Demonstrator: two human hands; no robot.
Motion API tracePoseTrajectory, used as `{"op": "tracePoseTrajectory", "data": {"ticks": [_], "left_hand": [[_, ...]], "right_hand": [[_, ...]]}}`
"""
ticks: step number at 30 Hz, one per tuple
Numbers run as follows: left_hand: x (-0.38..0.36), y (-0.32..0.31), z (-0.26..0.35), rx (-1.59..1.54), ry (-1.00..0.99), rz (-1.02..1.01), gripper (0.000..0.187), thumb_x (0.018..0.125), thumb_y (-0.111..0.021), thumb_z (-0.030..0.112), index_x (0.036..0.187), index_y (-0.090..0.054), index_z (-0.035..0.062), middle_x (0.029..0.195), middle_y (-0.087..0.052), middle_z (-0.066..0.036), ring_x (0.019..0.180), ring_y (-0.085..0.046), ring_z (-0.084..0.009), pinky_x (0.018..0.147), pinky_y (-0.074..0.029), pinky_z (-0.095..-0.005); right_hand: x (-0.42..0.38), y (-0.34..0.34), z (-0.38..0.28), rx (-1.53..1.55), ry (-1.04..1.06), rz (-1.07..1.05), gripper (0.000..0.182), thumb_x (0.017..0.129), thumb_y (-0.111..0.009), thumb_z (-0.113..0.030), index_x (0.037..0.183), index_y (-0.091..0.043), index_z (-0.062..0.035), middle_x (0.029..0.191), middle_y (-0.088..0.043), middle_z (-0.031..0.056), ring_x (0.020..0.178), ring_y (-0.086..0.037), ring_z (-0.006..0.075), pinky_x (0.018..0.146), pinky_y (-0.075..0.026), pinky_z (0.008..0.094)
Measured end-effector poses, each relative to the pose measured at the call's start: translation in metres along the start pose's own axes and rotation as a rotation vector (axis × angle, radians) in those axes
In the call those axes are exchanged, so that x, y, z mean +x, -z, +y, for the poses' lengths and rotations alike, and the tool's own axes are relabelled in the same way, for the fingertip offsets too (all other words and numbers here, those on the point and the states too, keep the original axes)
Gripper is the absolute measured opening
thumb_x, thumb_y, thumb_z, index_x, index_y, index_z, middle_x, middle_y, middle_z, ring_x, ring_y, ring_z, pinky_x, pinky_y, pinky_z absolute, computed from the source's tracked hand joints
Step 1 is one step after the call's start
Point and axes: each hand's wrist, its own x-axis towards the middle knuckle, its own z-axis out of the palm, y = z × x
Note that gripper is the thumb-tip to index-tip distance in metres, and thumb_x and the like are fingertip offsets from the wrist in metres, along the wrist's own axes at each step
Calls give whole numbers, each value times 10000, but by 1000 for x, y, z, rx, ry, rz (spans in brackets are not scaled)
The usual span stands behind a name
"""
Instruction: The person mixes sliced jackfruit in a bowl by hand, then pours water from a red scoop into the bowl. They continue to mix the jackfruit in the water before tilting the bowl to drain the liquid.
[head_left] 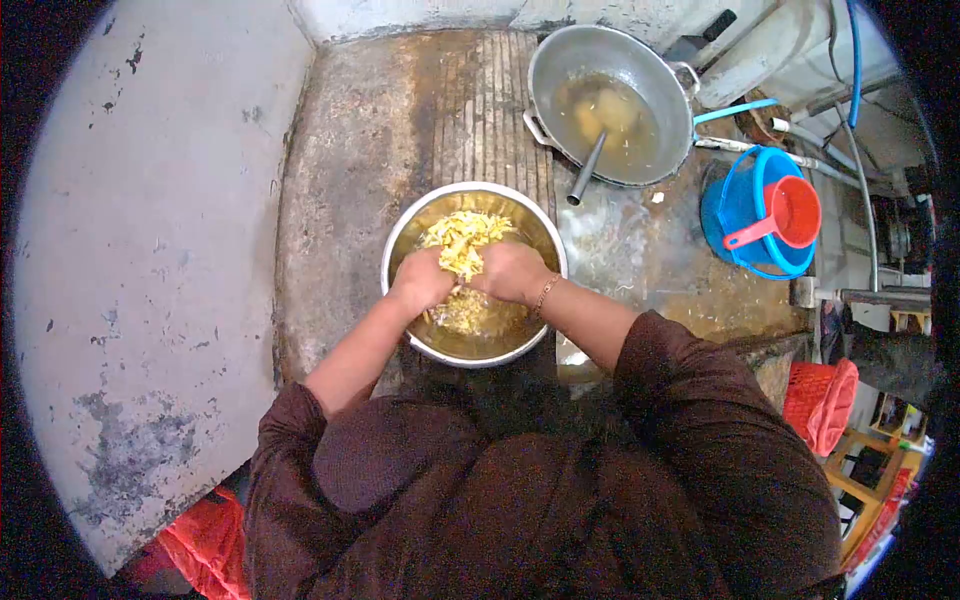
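A round metal bowl point(473, 361) stands in front of me, with chopped yellow pieces point(468, 235) heaped at its far side and more in cloudy liquid near its middle. Both hands are inside the bowl. My left hand point(423, 279) is closed at the left of the heap, its fingers curled against the yellow pieces. My right hand point(512, 272), with a bracelet at the wrist, is closed around some of the same pieces from the right. The fingertips of both hands are partly hidden among the pieces.
Beyond the bowl at the right is a large metal pan point(560, 60) with murky liquid and a dark-handled tool point(588, 168). Further right, a red dipper point(793, 212) rests on a blue bucket point(728, 215). A wall point(170, 200) runs along the left; a red basket point(808, 395) is at lower right.
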Motion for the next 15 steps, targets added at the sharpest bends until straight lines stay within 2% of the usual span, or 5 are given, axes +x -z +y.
{"op": "tracePoseTrajectory", "data": {"ticks": [3, 7, 8, 12, 15], "left_hand": [[2, 11, 4, 123, -64, -58, 408, 734, -610, 264, 1042, -627, -3, 1093, -580, -274, 1023, -567, -378, 915, -440, -398], [4, 20, 5, 259, -94, -117, 976, 661, -726, 305, 1378, -193, -88, 1349, -325, -320, 1251, -378, -384, 1042, -339, -334], [14, 21, 0, 196, -107, -204, 1220, 609, -780, 296, 1398, 79, -66, 1396, -237, -304, 1283, -328, -389, 1073, -301, -327], [26, -2, -5, 229, 75, -259, 1241, 594, -810, 284, 1415, 66, -29, 1424, -113, -311, 1307, -254, -422, 1077, -293, -378], [16, -20, -3, 74, 207, -286, 1212, 613, -808, 266, 1427, 51, 4, 1408, -152, -312, 1316, -248, -398, 1086, -272, -385]], "right_hand": [[20, 5, 6, -140, 146, 47, 344, 676, -675, -331, 859, -669, -39, 901, -651, 208, 879, -632, 339, 774, -517, 408], [34, 41, -13, -193, 264, -32, 414, 678, -663, -296, 981, -629, -16, 1026, -607, 231, 993, -583, 357, 872, -475, 420], [51, 28, -4, -227, 196, -96, 477, 703, -629, -295, 1084, -587, -10, 1112, -568, 219, 1037, -552, 383, 905, -454, 433], [44, 6, 12, -134, 13, -44, 637, 749, -619, -429, 1245, -481, -55, 1260, -449, 259, 1102, -508, 415, 942, -427, 455], [29, -23, 21, 82, -263, -38, 708, 737, -634, -487, 1276, -455, -64, 1302, -422, 260, 1121, -495, 423, 955, -415, 457]]}}
